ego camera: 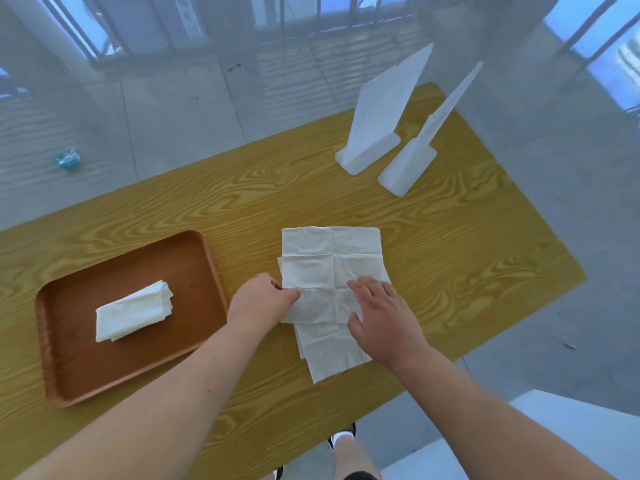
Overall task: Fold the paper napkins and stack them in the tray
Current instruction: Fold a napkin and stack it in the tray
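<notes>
An unfolded white paper napkin (330, 261) lies on top of several more loose napkins (329, 351) in the middle of the wooden table. My left hand (261, 301) pinches the top napkin's left edge. My right hand (382, 315) rests flat on its lower right part with fingers spread. To the left stands a brown tray (69, 379) that holds a small stack of folded napkins (133, 311).
Two white plastic stands (375, 140) (408, 168) rise at the table's far right. The yellow wood-grain table (467, 258) ends close in front of me and at the right. A crumpled blue-green wrapper (68, 159) lies on the floor beyond the table.
</notes>
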The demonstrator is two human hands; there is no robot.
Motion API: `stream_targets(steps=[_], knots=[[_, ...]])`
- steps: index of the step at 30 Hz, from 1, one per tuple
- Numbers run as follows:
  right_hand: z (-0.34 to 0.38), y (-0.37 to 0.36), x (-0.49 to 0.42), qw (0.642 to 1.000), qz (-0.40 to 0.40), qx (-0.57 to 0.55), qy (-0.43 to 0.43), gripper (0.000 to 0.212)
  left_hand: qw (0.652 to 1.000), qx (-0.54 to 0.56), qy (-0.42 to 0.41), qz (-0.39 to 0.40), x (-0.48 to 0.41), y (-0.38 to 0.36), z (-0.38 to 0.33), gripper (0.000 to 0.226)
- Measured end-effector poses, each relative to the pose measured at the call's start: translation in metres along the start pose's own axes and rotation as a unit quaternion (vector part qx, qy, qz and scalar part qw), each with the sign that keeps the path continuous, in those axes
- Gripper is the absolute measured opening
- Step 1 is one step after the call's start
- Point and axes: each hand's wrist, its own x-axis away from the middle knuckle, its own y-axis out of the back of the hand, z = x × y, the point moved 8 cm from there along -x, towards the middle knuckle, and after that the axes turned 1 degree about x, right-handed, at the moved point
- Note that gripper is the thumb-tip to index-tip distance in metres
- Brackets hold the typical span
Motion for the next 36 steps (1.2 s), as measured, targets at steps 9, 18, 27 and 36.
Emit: stream_targets(steps=[9, 18, 27, 36], knots=[[0.001, -0.004, 0.001, 1.000, -0.005, -0.005, 0.007, 0.062, 0.998, 0.046, 0.023, -0.026, 0.010, 0.011, 0.001, 0.032], [0.001, -0.003, 0.000, 1.000, -0.006, -0.016, 0.009, 0.060, 0.997, 0.062, 0.004, -0.035, 0.015, 0.016, -0.012, 0.025], [-0.001, 0.008, 0.007, 0.999, -0.040, -0.018, 0.026, 0.050, 0.994, -0.024, -0.064, -0.083, 0.014, 0.023, -0.023, 0.049], [0.012, 0.006, 0.011, 0.997, -0.009, -0.043, 0.070, 0.038, 0.962, -0.122, -0.237, -0.053, -0.020, 0.027, -0.103, 0.043]])
